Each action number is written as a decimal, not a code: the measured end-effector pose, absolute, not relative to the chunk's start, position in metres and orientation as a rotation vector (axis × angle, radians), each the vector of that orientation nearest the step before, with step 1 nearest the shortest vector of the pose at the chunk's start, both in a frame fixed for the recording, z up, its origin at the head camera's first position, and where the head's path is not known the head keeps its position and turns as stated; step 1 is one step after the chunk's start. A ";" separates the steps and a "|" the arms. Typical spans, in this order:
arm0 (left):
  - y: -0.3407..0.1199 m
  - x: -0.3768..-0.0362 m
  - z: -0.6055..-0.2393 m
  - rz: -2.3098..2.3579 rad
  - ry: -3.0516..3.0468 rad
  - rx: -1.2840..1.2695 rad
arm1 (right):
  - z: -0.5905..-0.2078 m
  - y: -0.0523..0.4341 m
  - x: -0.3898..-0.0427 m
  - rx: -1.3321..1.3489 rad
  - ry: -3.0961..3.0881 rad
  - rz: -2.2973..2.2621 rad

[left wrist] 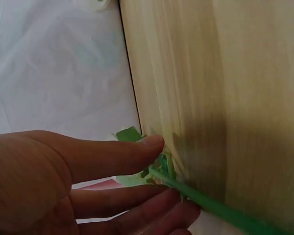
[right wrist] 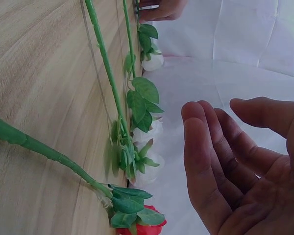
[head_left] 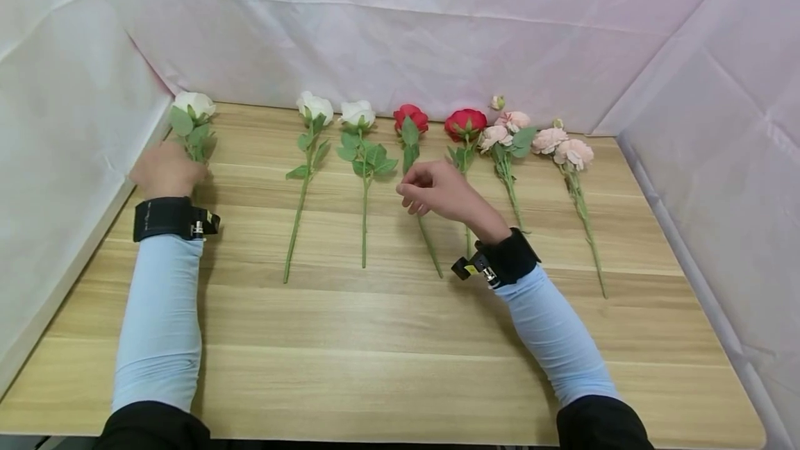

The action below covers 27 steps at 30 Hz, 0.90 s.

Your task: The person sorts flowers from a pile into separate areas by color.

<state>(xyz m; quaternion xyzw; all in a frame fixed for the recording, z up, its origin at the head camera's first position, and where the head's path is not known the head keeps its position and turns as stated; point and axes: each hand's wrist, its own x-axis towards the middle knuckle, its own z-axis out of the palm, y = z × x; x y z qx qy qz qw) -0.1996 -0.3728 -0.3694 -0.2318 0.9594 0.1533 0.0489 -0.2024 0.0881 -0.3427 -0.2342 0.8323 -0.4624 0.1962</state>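
as laid: three white roses (head_left: 314,107), two red roses (head_left: 410,117)

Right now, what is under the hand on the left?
Under the left hand lies the green stem of a white rose, touched by the fingers. The hand covers the stem's lower part in the head view.

Bare table (head_left: 400,367) lies open near the person; flower stems (head_left: 364,214) crowd the far half.
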 end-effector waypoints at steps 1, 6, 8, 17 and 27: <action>-0.374 -0.199 -0.371 0.458 2.924 -0.704 | -0.343 0.088 -0.202 -0.660 2.332 -1.293; -0.374 -0.199 -0.374 0.406 2.935 -0.710 | -0.343 0.088 -0.201 -0.675 2.337 -1.284; -0.373 -0.200 -0.374 0.404 2.939 -0.709 | -0.343 0.088 -0.200 -0.678 2.336 -1.284; -0.373 -0.199 -0.377 0.451 2.984 -0.668 | -0.345 0.087 -0.201 -0.688 2.318 -1.267; -0.373 -0.197 -0.373 0.554 2.983 -0.630 | -0.347 0.085 -0.202 -0.689 2.334 -1.233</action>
